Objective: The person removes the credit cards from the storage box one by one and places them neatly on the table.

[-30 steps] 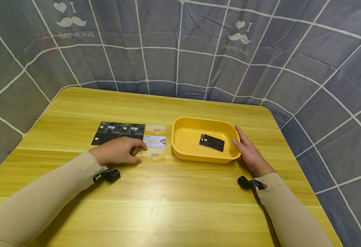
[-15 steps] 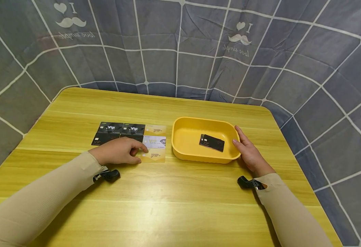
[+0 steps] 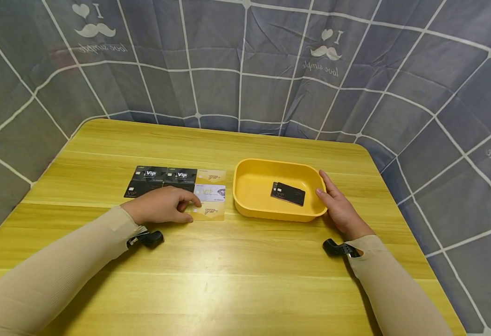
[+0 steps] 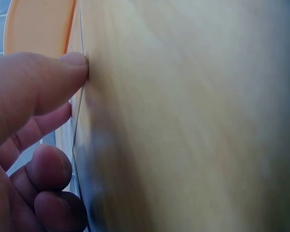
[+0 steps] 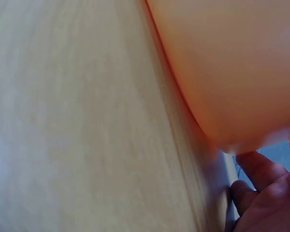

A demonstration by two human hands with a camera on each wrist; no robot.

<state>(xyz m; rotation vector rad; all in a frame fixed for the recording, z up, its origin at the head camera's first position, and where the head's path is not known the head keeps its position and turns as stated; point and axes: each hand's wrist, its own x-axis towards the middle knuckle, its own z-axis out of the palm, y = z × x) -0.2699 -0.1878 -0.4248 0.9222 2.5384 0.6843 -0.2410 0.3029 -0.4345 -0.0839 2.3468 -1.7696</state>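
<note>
My left hand (image 3: 163, 205) pinches a gold card (image 3: 211, 212) at its left end, thumb at the near edge and curled index finger at the far edge. This card lies just below a white VIP card (image 3: 210, 192). Other fingers overlap a black card (image 3: 183, 187) in the middle of the group. My right hand (image 3: 342, 207) grips the right end of a yellow plastic box (image 3: 262, 212), thumb over the rim and fingers along the outside. Inside the box lie overlapping black cards (image 3: 289, 193). In the left wrist view, the thumb (image 4: 72, 65) rests at the card's thin edge.
Beyond the left hand lie two black Vip cards, one at the far left (image 3: 150, 173) and one beside it (image 3: 182, 175), a gold card (image 3: 211, 177) and a black VIP card (image 3: 138, 188). All rest on a wooden table (image 3: 211, 280). A grey checked curtain (image 3: 270, 88) surrounds it.
The left index finger has shifted slightly right onto the lower gold card's corner. The right hand, the box and the cards stay where they were.
</note>
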